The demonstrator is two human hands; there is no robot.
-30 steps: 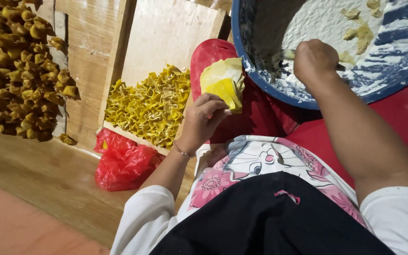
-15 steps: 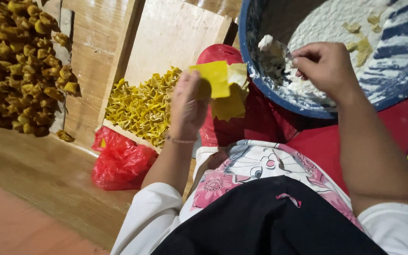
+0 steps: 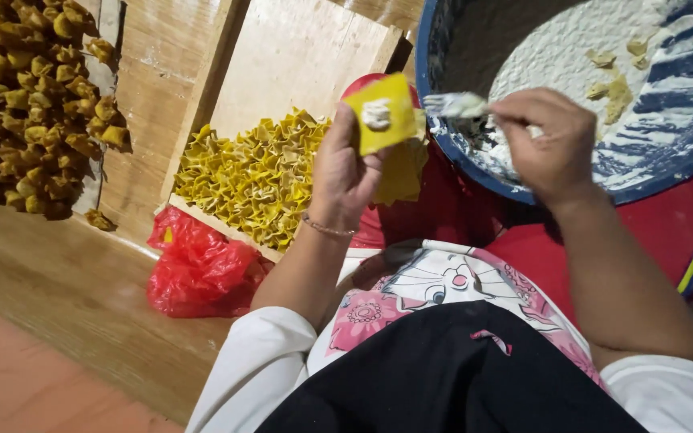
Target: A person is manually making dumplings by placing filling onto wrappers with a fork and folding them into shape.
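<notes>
Yellow wrapper [image 3: 378, 120] — a thin square of dough with a dab of white filling — lies on the fingers of my left hand [image 3: 346, 172], grip closed lightly on it and on the spare wrappers beneath. It looks soft, limp and easily torn, best held by its edges. My right hand [image 3: 551, 144] is clenched on a small utensil [image 3: 455, 104] at the blue bowl's rim [image 3: 435, 80]. Folded dumplings [image 3: 258, 176] fill the wooden tray.

Pale wooden boards [image 3: 298, 56] lie on a brown wooden floor [image 3: 50, 289] under warm light.
</notes>
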